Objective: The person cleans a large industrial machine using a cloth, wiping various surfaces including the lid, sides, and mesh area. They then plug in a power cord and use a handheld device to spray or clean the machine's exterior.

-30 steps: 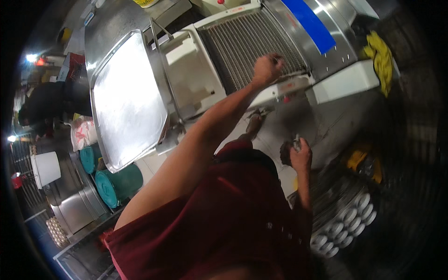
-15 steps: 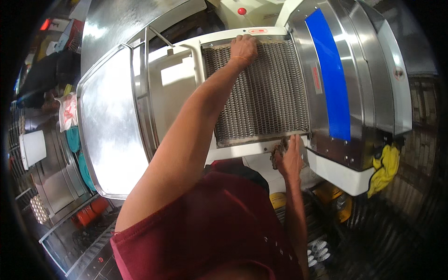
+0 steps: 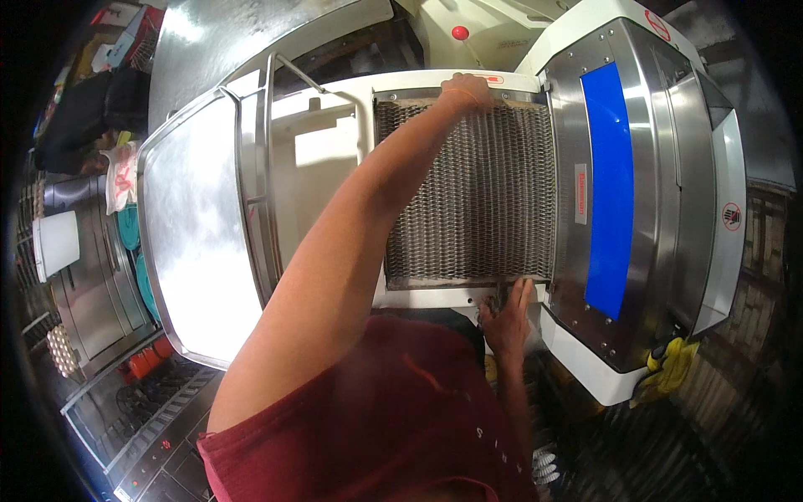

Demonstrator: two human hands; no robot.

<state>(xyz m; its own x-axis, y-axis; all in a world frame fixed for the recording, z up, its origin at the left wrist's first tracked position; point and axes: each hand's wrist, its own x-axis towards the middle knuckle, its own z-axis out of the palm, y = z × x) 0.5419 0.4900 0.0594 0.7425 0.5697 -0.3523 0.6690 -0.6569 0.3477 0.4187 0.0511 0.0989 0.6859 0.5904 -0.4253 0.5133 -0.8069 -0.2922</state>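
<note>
- Head view: my left hand (image 3: 468, 90) grips the far top edge of the wire-mesh belt (image 3: 468, 192), fingers curled over it.
- My right hand (image 3: 508, 314) touches the belt's near edge, fingers narrow and extended; I cannot tell whether they pinch it.
- Belt lies flat in the white machine frame (image 3: 326, 159), between the steel tray (image 3: 188, 251) and the blue-striped housing (image 3: 609, 184).
- Yellow cloth (image 3: 669, 368) hangs beside the housing.
</note>
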